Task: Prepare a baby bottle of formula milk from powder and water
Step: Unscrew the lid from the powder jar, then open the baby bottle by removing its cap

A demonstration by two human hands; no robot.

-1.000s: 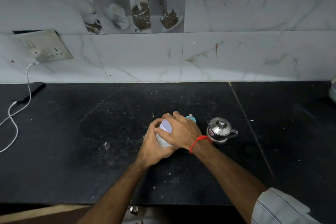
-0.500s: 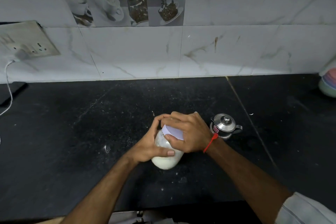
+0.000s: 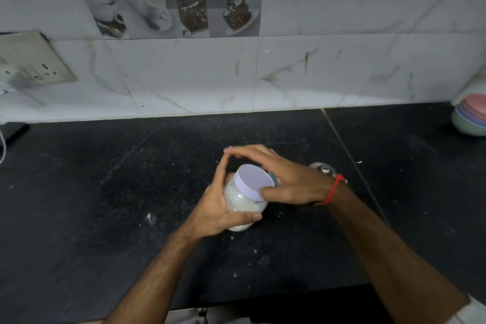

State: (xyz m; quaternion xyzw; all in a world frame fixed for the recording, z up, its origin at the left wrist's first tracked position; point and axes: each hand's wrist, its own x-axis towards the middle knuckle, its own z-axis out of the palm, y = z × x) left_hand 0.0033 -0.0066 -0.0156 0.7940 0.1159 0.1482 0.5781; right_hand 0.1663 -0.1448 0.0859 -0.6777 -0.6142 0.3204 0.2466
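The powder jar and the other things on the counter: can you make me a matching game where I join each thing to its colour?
Things:
1. lid of the powder jar
2. wrist thread
3. countertop
4. bottom bowl of the stack on the right

Colours:
A. black
B. pale green
C. pale lilac
D. red

Pairs: 1-C, 2-D, 3-A, 4-B
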